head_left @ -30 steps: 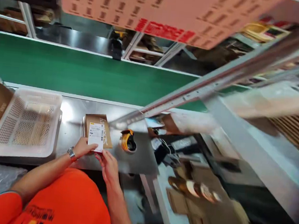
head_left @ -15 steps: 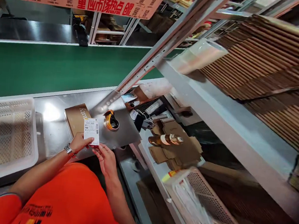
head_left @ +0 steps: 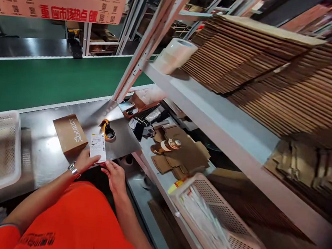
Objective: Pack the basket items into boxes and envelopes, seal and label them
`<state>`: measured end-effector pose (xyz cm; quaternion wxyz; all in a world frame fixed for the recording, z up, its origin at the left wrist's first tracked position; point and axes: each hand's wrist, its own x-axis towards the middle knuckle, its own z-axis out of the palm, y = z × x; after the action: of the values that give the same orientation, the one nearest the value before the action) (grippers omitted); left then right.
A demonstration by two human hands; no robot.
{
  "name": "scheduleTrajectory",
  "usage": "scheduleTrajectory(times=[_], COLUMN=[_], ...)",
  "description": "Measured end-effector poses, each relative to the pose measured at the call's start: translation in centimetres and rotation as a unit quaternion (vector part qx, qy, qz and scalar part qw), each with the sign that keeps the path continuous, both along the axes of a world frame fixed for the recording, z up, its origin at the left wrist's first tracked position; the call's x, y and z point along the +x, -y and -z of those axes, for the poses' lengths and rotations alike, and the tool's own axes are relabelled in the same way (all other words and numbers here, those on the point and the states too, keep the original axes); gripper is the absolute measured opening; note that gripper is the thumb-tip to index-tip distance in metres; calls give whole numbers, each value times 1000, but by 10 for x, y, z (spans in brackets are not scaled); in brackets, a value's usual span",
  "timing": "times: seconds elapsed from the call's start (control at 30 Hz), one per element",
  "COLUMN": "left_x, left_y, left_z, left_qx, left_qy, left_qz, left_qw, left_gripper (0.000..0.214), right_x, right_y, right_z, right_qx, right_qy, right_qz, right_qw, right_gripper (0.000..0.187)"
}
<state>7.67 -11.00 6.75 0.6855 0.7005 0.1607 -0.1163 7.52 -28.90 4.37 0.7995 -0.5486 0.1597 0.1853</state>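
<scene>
Between my two hands is a white printed shipping label, held above the front edge of the metal table. My left hand, with a watch on its wrist, pinches the label's lower left part with the thumb on top. At its lower right corner, my right hand has the fingertips closed on the edge. Just beyond the left hand lies a brown cardboard box with "beauty" lettering. A yellow-and-black tape dispenser stands on the table behind the label.
A white perforated basket is at the left. To the right, a lower shelf holds flattened cardboard, a brown bottle and a basket of papers. Stacked cartons and a plastic roll fill the upper shelf. A green conveyor runs behind.
The view has swung to the right, so the table and shelves appear further left. More of the cardboard box shows. Both hands still hold the label.
</scene>
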Motion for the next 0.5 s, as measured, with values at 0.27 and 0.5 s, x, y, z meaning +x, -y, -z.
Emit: scheduleTrajectory(times=[0.27,0.5], left_x=[-17,-24], left_y=[86,171], left_z=[11,24], left_qx=[153,138], left_qy=[166,50], left_qz=[168,214], left_qw=[959,966], left_gripper=[32,51], right_x=[-32,-73], right_y=[76,166], right_z=[14,22], right_qx=[-36,21], right_qy=[30,34], right_qz=[59,107], right_qw=[997,993], right_gripper=[42,20])
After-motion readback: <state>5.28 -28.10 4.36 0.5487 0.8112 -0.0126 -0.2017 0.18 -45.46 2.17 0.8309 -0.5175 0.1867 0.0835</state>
